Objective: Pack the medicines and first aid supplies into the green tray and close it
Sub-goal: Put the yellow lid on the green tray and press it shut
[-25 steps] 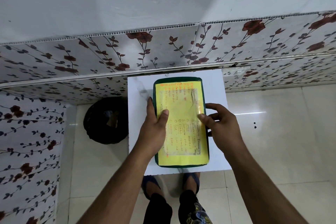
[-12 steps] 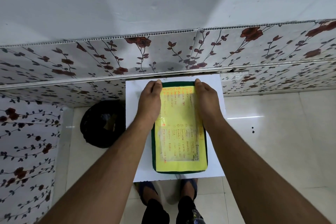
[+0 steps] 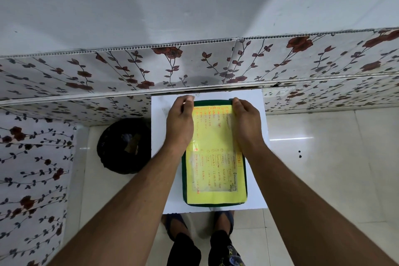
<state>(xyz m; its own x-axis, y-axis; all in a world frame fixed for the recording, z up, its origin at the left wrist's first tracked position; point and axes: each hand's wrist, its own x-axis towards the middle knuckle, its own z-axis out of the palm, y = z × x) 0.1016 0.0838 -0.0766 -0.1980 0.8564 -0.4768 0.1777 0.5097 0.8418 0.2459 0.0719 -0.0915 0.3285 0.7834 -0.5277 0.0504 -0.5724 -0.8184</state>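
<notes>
The green tray [image 3: 184, 179] lies on a small white table [image 3: 159, 136] with its lid down. A yellow handwritten sheet [image 3: 213, 157] covers the lid. My left hand [image 3: 180, 123] rests on the lid's far left corner, fingers curled over the far edge. My right hand [image 3: 246, 123] presses the far right corner in the same way. Both hands hold the tray's far end. No medicines or supplies are visible; the tray's inside is hidden.
A floral-patterned wall panel [image 3: 129, 75] runs just behind the table. A black bin [image 3: 124, 147] stands on the floor left of the table. Glossy pale floor tiles [image 3: 323, 157] extend to the right. My feet [image 3: 198, 222] show below the table's near edge.
Both hands moved from the tray's middle sides to its far corners. They have since stayed there, fingers curling slightly further over the far edge.
</notes>
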